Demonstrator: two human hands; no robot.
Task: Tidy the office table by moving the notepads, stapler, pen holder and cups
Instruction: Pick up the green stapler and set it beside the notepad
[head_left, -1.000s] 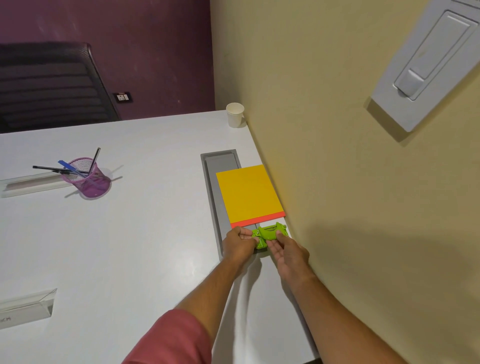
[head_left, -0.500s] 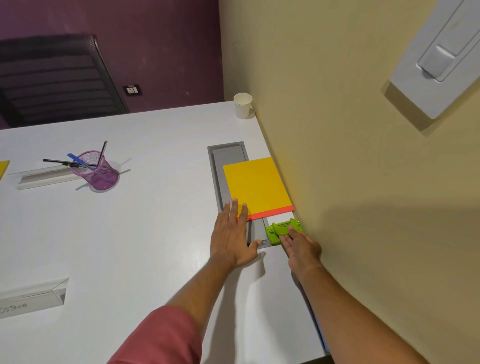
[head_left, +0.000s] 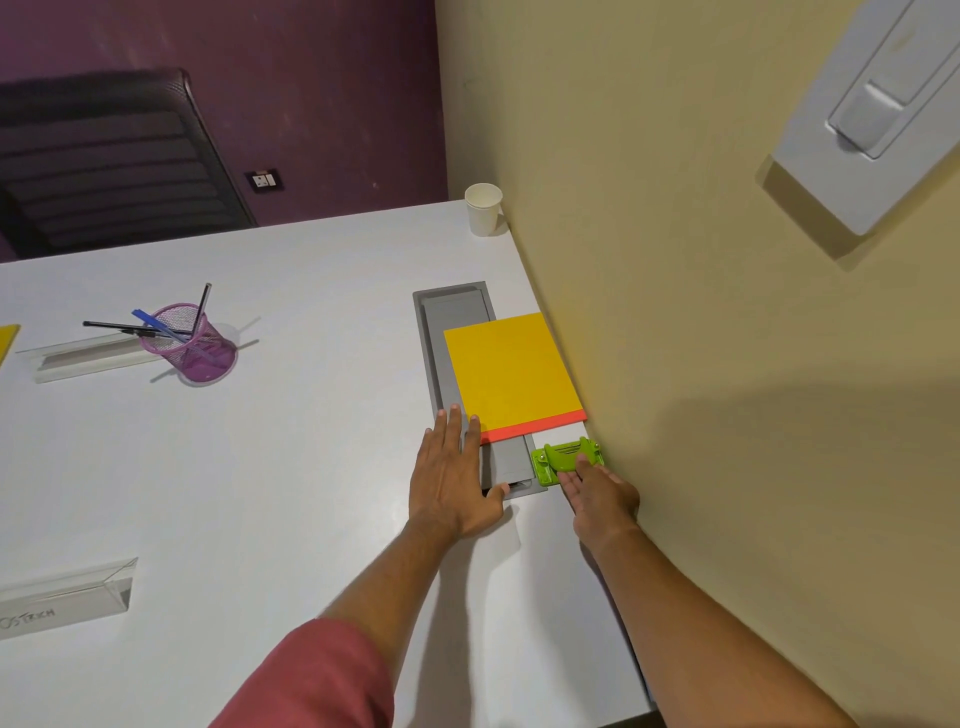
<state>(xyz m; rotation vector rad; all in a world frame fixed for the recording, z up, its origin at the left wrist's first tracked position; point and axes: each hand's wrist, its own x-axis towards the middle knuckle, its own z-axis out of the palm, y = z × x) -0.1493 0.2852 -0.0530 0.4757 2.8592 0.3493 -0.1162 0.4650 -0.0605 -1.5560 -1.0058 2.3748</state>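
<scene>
We see two bare forearms and two bare hands. Our left hand (head_left: 451, 483) and right hand (head_left: 602, 493) carry no rings, watch or bands that we can make out. A dusty-pink sleeve (head_left: 317, 680) covers the left upper arm, ending above the elbow.

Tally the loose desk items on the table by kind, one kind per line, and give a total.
Notepads: 2, the yellow notepad by the wall and a yellow notepad edge at the far left
Green stapler: 1
Purple pen holder: 1
Paper cup: 1
Clear name stands: 2, the near stand and the far stand
Total: 7
</scene>
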